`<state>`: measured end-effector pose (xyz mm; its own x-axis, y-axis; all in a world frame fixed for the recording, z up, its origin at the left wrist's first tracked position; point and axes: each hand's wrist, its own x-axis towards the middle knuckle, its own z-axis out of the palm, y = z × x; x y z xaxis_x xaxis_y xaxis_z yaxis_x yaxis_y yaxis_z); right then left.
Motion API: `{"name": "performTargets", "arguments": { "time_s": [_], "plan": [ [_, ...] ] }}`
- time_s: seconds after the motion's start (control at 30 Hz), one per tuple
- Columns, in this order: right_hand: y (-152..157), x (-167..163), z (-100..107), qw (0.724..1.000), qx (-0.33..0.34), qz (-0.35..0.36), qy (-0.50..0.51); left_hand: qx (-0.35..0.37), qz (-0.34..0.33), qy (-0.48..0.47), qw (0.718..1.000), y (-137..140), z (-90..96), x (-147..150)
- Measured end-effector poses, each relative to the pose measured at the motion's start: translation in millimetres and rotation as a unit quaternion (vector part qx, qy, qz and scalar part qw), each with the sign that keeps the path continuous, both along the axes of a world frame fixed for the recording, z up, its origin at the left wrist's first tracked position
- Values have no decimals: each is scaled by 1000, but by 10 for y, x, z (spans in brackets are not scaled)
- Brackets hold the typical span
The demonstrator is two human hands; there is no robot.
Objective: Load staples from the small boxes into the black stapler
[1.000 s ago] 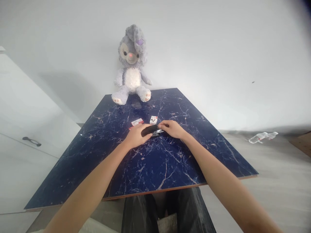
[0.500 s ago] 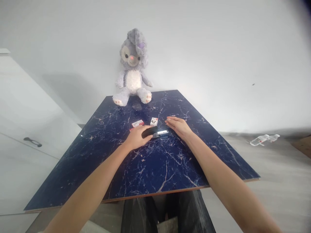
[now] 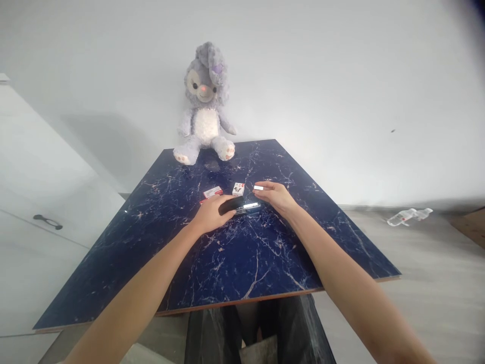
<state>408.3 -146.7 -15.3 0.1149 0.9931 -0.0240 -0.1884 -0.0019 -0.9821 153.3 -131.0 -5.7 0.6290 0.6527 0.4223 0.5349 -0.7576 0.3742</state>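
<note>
Across the middle of the blue marbled tabletop [image 3: 235,273], the left hand [image 3: 210,215] grips a black stapler [image 3: 230,204] by its rear part, fingers over the far side and thumb along the near one; the stapler points toward the right hand [image 3: 279,197], its bright metal channel [image 3: 250,206] exposed beyond the black cover, though whether its base touches the table cannot be told; the right hand, just past the channel's tip and apart from it, pinches a small bright bar [image 3: 258,188], likely a strip of staples, between thumb and fingertips, its detail too small to make out; just beyond the stapler stands a small white box [image 3: 238,188] with dark and red printing; to its left, close behind the left hand and partly hidden by it, lies a flat red-and-white box [image 3: 212,191]; at the far edge sits a grey plush rabbit [image 3: 206,124] with a white belly, close to the pale wall [image 3: 322,91]; to the left is a white cabinet with a dark handle [image 3: 47,221]; on the floor to the right lies a clear plastic item [image 3: 409,216].
</note>
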Motion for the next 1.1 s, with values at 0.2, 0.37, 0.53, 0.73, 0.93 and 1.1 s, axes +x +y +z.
{"name": "performTargets", "arguments": {
  "time_s": [0.2,0.37,0.53,0.73,0.93,1.1],
  "plan": [
    [-3,77,20,972,31,-25,-231,-5,-1,3,1000,-7,18,2],
    [-18,136,27,882,19,-72,-466,0,-1,1,1000,9,-6,-1],
    [-2,118,-17,851,41,-52,-521,-4,5,4,1000,12,-16,1],
    [49,196,-81,774,82,-62,-625,-4,-4,1,1000,2,-2,2],
    [12,212,-49,753,61,-61,-653,-10,-4,2,1000,0,8,5],
    [-17,261,-30,741,12,-93,-666,-9,-5,3,1000,-1,18,7]
  ]
}}
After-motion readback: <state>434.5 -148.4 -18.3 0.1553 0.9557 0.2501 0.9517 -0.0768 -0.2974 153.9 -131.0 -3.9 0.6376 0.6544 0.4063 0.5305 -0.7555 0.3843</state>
